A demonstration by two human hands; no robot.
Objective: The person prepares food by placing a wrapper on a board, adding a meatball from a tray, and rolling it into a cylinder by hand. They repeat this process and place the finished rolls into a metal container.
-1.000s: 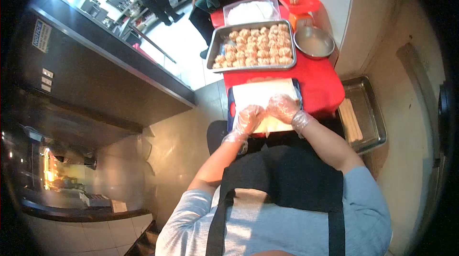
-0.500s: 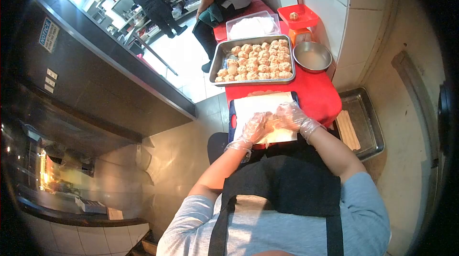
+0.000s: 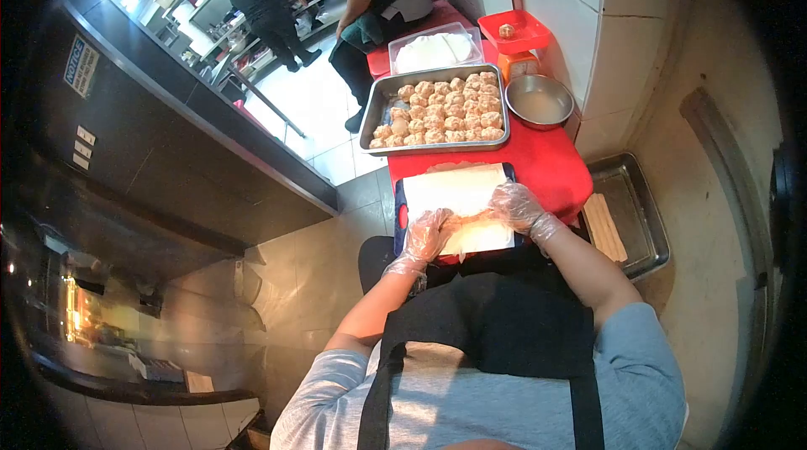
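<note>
A dark blue cutting board [image 3: 400,191] lies in front of me with pale, thin sheets [image 3: 454,189] on it. Across the sheets runs a strip of orange-brown filling [image 3: 469,220]. My left hand [image 3: 427,233], in a clear plastic glove, has its fingers curled on the left end of the strip. At the right end, my right hand [image 3: 518,205], gloved the same way, curls its fingers on the strip. The fingertips are partly hidden against the food. Just beyond the board stands a metal tray [image 3: 437,150] holding many lumpy filling balls [image 3: 445,112].
A red-topped table [image 3: 546,166] carries everything. Behind the tray are a clear plastic container [image 3: 395,55], an orange scale with a red pan [image 3: 530,30], and a metal bowl [image 3: 540,102]. A dark pan [image 3: 643,215] sits low at right. Two other people are farther back.
My hands have moved apart, the left one toward the left, and the filling between them now shows as a strip. The view has shifted slightly.
</note>
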